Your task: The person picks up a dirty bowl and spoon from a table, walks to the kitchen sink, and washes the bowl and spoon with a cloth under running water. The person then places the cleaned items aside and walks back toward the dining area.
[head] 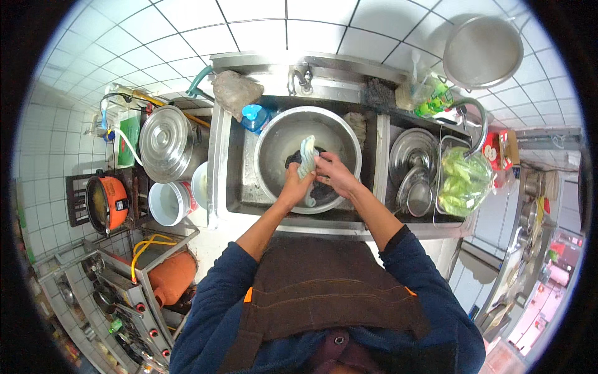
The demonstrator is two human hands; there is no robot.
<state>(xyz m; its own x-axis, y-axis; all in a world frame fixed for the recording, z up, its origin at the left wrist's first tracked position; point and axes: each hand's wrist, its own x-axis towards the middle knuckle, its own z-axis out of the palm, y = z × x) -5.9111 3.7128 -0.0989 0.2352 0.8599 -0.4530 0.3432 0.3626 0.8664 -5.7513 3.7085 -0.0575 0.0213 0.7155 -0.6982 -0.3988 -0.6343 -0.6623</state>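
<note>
A pale, striped piece of cloth (307, 152) is bunched upright over a large round metal basin (261, 177). My left hand (295, 186) grips its lower part, thumb along the near side. From the right, my right hand (337, 175) has its fingertips on the same cloth. Dark cloth (293, 160) lies inside the basin, partly covered by my hands and the pale piece. The basin sits in the left bowl of a stainless-steel sink (247, 187), below a metal faucet (297, 82).
A blue bottle (254, 120) and a large stone-like lump (237, 91) are left of the basin. Metal lids (411, 145) fill the right sink bowl, beside bagged green vegetables (465, 180). White buckets (168, 203), a lidded pot (166, 142) and an orange cooker (110, 203) stand left.
</note>
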